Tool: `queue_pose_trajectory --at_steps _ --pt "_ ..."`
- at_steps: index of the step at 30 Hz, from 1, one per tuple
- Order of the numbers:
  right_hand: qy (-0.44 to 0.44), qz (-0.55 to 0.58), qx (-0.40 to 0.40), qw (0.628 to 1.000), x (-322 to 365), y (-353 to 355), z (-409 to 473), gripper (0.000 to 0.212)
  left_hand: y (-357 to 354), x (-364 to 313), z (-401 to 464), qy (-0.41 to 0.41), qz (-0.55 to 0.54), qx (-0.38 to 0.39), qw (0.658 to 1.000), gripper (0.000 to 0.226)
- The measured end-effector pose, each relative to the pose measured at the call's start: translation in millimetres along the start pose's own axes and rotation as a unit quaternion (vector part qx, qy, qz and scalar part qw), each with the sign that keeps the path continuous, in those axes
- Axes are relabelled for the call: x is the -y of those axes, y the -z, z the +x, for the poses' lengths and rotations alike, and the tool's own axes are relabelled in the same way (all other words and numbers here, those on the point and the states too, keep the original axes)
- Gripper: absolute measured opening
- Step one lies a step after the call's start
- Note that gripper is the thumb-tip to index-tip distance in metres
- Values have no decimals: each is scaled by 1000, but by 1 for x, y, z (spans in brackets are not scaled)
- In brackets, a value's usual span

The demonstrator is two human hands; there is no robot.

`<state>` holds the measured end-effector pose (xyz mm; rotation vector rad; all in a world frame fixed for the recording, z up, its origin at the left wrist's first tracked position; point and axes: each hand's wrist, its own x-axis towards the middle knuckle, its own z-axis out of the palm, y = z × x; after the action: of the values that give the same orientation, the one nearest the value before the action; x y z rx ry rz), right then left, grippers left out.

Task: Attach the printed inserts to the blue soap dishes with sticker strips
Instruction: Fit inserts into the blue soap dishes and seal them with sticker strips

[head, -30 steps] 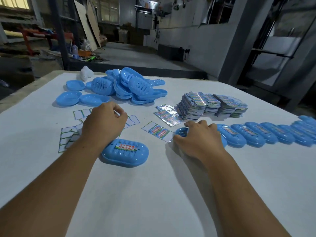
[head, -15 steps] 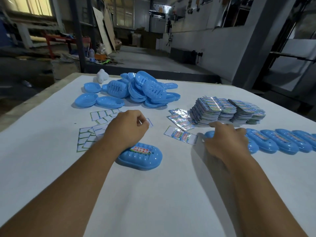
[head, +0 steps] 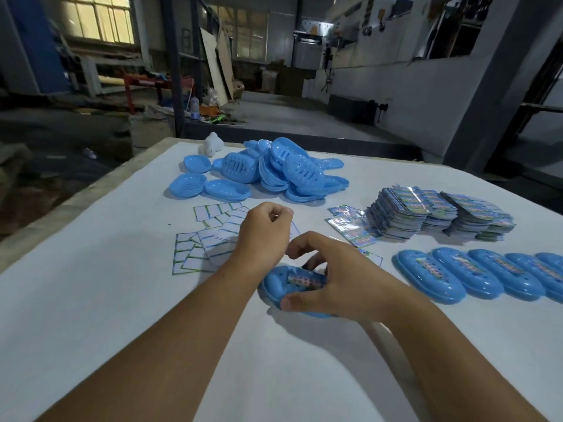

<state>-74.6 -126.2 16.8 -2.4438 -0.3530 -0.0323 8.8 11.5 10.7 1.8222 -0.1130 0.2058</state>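
Blue oval plastic soap dish (head: pixel 275 286) with a printed insert (head: pixel 304 280) on its top lies on the white table (head: pixel 106 315) near centre, under both hands. At nine o'clock from it, sheets of white sticker strips (head: pixel 195 254) with green edges lie fanned and overlapping. The left hand (head: pixel 263 236) hovers just above the dish's far edge, its fingers curled into a fist with fingertips pinched together; whether they hold a sticker cannot be told. At twelve o'clock, a heap of loose blue soap dishes and slotted trays (head: pixel 274 173) sits near the table's far side. The right hand (head: pixel 338 277) grasps the centre dish, thumb on the near rim, fingers arched over the insert. At two o'clock stand stacks of printed inserts (head: pixel 426 214). At three o'clock, a row of finished blue dishes (head: pixel 475 277) lies overlapping.
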Motion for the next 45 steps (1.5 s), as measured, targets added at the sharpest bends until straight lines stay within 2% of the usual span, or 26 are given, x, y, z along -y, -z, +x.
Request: queue_pose_trajectory --at_steps 4,8,12,16,18,20,23,26,33,36,38,42,45 --pt "-39 -79 -76 993 -10 10 -8 69 2 3 5 -8 28 -15 999 12" --pt "-154 -180 -181 954 -29 36 -19 68 2 8 6 -45 86 -25 995 12" --pt "-252 -218 -204 921 -43 48 -30 62 1 11 7 -78 118 -36 989 11" --pt "-283 -206 -228 908 -44 49 -34 64 2 12 6 -88 132 -25 987 8" --pt "-282 -196 -224 912 -43 48 -33 64 2 10 2 -112 138 9 984 5" --pt "-283 -189 -207 917 -42 45 -32 63 1 9 -6 -170 167 93 967 13" --pt "-293 -189 -203 915 -43 45 -31 63 -6 13 -20 -253 261 251 897 34" --pt "-300 -188 -215 910 -45 46 -31 60 -13 14 -22 -263 344 296 851 42" --pt "-324 -213 -216 896 -49 50 -28 48 -3 6 -16 -332 401 228 823 38" --pt "-314 -228 -202 899 -47 50 -21 46 5 4 -8 -297 450 187 821 42" --pt "-294 -234 -201 904 -41 51 -10 46 12 5 1 -257 459 166 834 45" --pt "-202 -238 -207 927 -26 45 25 39 30 16 38 -185 426 42 884 33" --pt "-135 -247 -204 938 -16 35 53 31 43 28 73 -133 451 -18 882 29"
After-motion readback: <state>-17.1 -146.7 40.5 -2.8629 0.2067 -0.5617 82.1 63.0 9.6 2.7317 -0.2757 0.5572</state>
